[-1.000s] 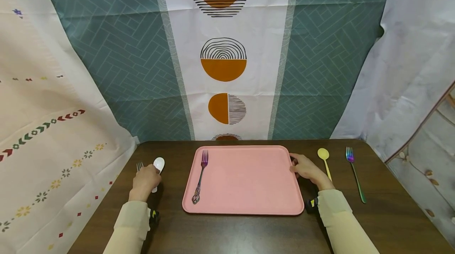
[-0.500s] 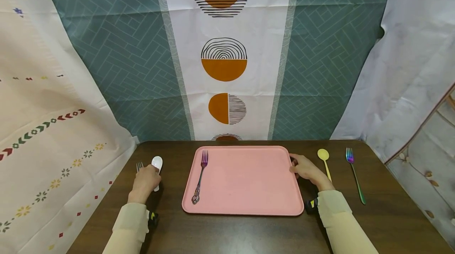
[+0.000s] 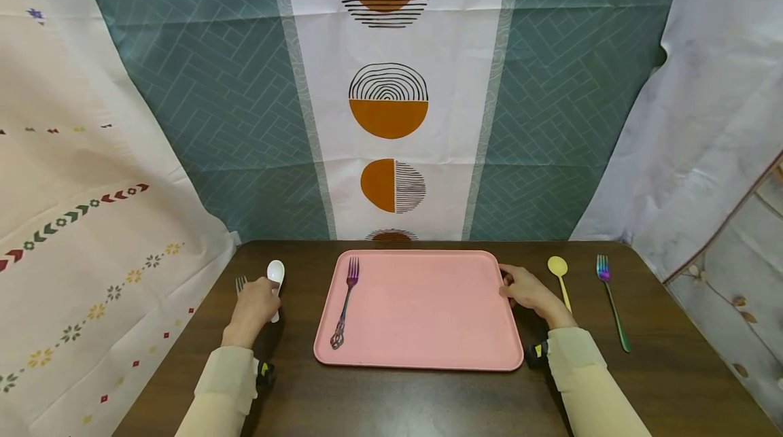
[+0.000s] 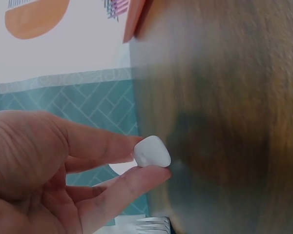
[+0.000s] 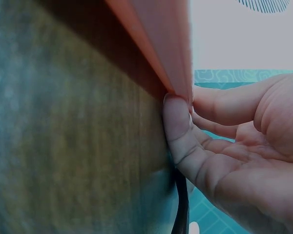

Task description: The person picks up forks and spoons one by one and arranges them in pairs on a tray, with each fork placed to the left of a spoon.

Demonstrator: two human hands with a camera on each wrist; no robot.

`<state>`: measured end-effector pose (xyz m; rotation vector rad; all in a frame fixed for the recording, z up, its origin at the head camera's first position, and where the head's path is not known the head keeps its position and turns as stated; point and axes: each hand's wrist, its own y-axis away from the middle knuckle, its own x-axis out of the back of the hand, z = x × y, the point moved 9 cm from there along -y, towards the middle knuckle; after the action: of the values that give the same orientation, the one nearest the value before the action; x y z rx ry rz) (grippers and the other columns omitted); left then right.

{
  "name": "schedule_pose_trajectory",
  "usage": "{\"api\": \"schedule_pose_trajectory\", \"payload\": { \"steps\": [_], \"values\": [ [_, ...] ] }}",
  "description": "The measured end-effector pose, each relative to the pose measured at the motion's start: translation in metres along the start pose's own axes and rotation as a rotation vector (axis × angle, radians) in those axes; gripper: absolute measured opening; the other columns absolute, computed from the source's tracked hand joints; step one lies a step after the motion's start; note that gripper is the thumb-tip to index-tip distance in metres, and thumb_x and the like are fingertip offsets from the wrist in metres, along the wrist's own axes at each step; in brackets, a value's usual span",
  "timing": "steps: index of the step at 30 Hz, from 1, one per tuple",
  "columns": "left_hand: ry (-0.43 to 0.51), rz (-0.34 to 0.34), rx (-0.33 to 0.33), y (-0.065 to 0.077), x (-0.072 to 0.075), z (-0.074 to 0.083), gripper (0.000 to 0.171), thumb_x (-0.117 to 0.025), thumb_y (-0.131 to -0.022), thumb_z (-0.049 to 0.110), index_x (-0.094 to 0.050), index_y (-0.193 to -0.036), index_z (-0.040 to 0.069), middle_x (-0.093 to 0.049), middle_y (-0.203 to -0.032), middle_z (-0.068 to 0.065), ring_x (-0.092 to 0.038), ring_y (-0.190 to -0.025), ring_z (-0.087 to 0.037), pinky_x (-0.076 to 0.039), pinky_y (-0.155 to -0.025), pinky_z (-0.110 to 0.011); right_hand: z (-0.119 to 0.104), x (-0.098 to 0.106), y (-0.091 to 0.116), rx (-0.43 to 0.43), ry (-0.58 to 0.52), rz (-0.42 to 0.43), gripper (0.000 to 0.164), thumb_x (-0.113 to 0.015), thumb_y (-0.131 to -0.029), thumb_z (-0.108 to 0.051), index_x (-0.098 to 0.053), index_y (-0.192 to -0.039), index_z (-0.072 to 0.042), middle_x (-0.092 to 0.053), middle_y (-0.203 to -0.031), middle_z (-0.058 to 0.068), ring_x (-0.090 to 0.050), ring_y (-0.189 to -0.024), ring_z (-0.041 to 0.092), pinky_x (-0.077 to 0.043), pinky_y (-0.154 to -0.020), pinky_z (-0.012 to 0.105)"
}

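Observation:
My left hand pinches a white spoon by its handle between thumb and fingers, over the left side of the table. In the left wrist view the blunt end of the white spoon points at the camera, with a dark shadow on the wood beside it. My right hand grips the right rim of a pink tray, its thumb against the outer wall in the right wrist view. A purple-tinted fork with an ornate handle lies on the tray's left side.
Right beside my left hand, silver fork tines show, the rest hidden. A yellow spoon lies behind my right hand, partly covered by it. Farther right is a rainbow-coloured fork. A patterned cloth hangs behind the table.
My left hand has moved slightly toward the back of the table, carrying the white spoon, which has turned a little. The right hand stays on the tray's rim.

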<state>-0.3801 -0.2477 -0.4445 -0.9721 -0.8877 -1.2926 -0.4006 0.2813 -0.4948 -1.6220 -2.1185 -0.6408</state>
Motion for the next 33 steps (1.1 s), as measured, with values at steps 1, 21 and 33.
{"api": "schedule_pose_trajectory", "payload": {
  "steps": [1, 21, 33],
  "values": [
    [0.001, -0.002, 0.0, 0.0, 0.0, 0.001, 0.037, -0.061, -0.082, -0.003, -0.071, -0.115, -0.014, -0.071, -0.107, -0.033, -0.068, -0.087, -0.044, -0.053, -0.079, -0.057, 0.0, 0.0, 0.0, 0.0, -0.002, 0.0, 0.066, -0.056, -0.093, 0.006, -0.03, -0.152, 0.019, -0.053, -0.091, 0.015, -0.059, -0.071, 0.021, -0.058, -0.065, 0.037],
    [0.048, -0.043, -0.018, -0.002, 0.002, 0.042, 0.039, -0.071, -0.088, 0.004, -0.069, -0.125, -0.009, -0.071, -0.113, -0.029, -0.065, -0.082, -0.035, -0.055, -0.07, -0.048, -0.001, 0.002, 0.0, 0.007, 0.0, 0.001, 0.066, -0.057, -0.093, 0.006, -0.029, -0.152, 0.019, -0.052, -0.09, 0.014, -0.058, -0.071, 0.021, -0.057, -0.065, 0.037],
    [0.069, -0.058, -0.008, -0.001, 0.001, 0.048, 0.041, -0.072, -0.09, 0.006, -0.068, -0.128, -0.008, -0.07, -0.115, -0.029, -0.065, -0.079, -0.033, -0.054, -0.064, -0.043, -0.002, 0.001, 0.001, 0.003, 0.0, -0.003, 0.067, -0.057, -0.093, 0.006, -0.028, -0.152, 0.02, -0.052, -0.091, 0.015, -0.058, -0.072, 0.021, -0.058, -0.066, 0.037]
  ]
}}
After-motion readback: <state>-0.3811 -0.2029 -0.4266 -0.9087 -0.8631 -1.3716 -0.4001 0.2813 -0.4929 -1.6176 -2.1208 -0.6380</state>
